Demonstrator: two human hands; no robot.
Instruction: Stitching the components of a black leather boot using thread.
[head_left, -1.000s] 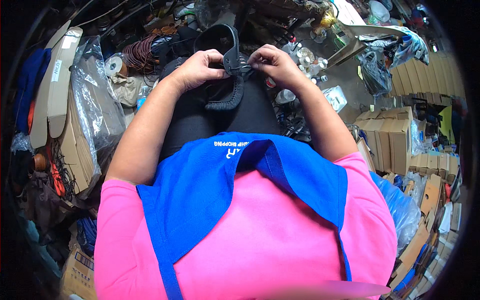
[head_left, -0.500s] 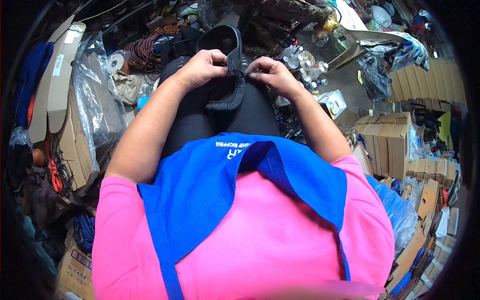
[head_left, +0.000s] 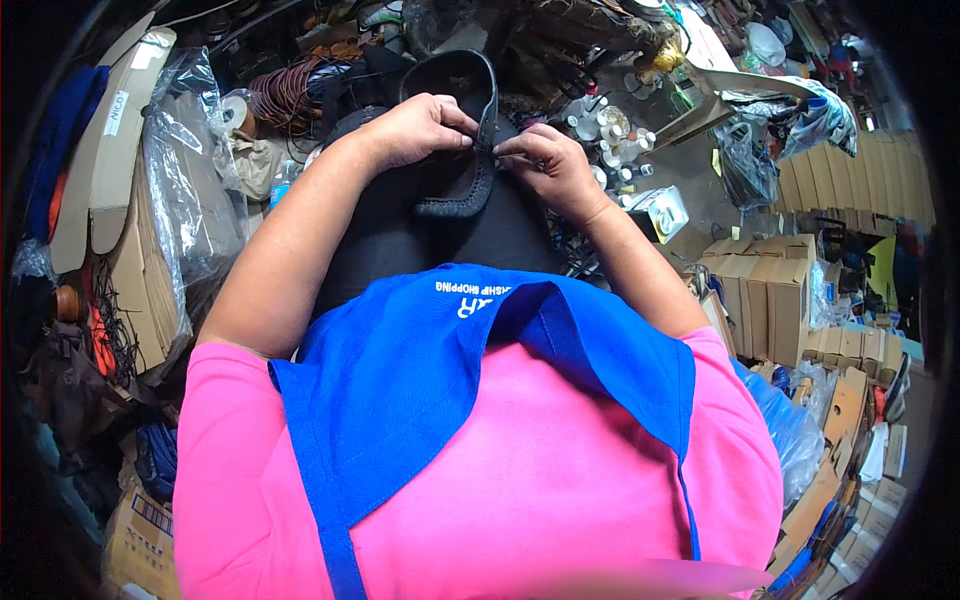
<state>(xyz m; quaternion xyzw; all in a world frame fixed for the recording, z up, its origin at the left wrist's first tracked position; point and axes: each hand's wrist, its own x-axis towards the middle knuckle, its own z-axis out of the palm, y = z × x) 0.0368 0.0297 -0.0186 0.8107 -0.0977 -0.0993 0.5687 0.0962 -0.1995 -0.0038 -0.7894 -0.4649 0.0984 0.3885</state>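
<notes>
A black leather shoe upper (head_left: 487, 110) stands over my lap, curved into a loop, with thick stitching along its lower edge. My left hand (head_left: 425, 132) is closed on its near side, thumb and fingers pinching the leather from the left. Opposite it, my right hand (head_left: 550, 170) is closed in a pinch, its fingertips against the stitched edge. Whatever lies between those right fingertips is too small to make out. Beneath both hands are my black trousers (head_left: 375, 245), with a blue apron (head_left: 400, 370) nearer to me.
White-capped bottles (head_left: 615, 130) and a white container (head_left: 660, 213) stand on the floor beyond my right hand. Cardboard boxes (head_left: 765, 290) are stacked at the right. At the left lean cardboard sheets (head_left: 125, 150) and clear plastic wrap (head_left: 190, 170). A coil of brown cord (head_left: 285, 97) lies behind.
The shoe upper has shifted slightly right and turned a little. My right fingers have curled in more and moved slightly lower and to the right; my left hand keeps its pinch.
</notes>
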